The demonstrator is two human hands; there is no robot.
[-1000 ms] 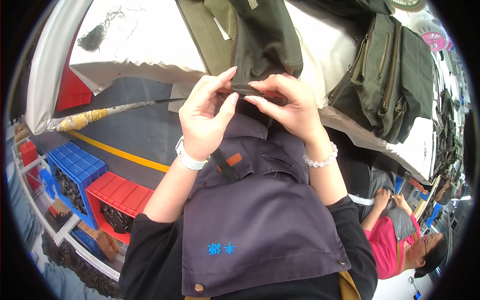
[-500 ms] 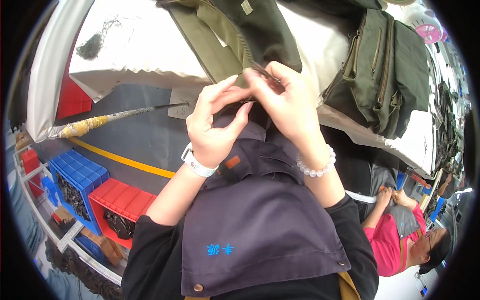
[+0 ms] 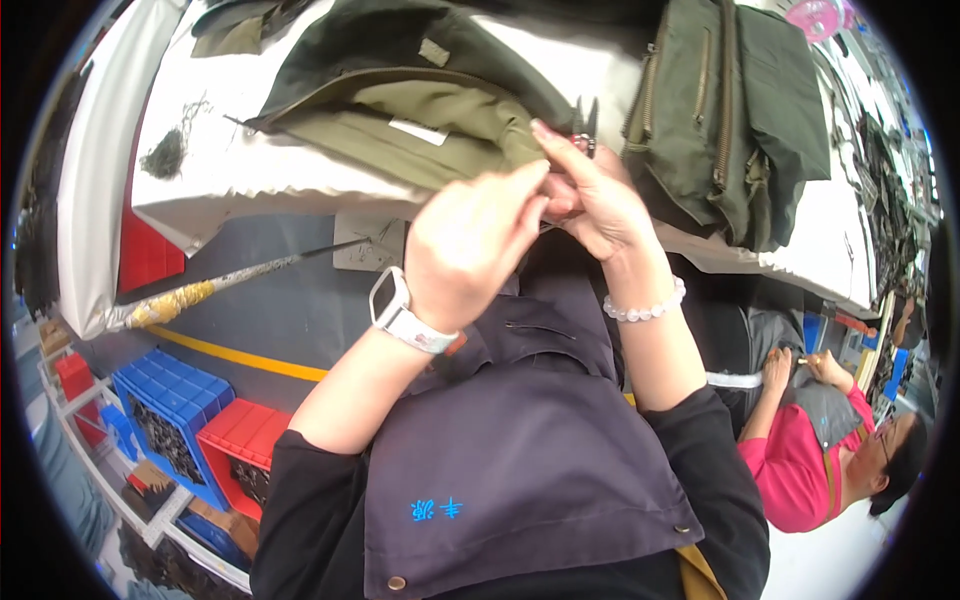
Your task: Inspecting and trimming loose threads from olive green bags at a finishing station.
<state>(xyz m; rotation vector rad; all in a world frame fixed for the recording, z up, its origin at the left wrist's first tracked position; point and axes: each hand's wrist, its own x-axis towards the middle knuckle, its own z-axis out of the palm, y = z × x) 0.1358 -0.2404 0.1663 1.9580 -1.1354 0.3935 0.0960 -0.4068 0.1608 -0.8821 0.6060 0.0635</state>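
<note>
An olive green bag (image 3: 330,95) lies on the white-covered table, its zipped mouth spread apart over a khaki lining with a white label (image 3: 418,131). At the right end of that mouth my two hands meet. Small thread snips (image 3: 588,128) with dark, pointed blades stick up from my right hand (image 3: 605,205), blades away from me and apart. Back side up, my left hand (image 3: 475,235) has its fingertips pinched together against the right fingers. What the pinch holds is hidden.
Another olive bag (image 3: 775,110) with brass zips lies on the right of the table. A tangle of dark threads (image 3: 165,153) sits at the left. Blue (image 3: 175,385) and red crates (image 3: 245,435) stand lower left, beside a wrapped pole (image 3: 180,300). A co-worker (image 3: 810,460) in pink sits at right.
My left hand has turned back side up and closed in on the right one. The snips' blades now point away from me. The bag's mouth has swung round and lies wider apart.
</note>
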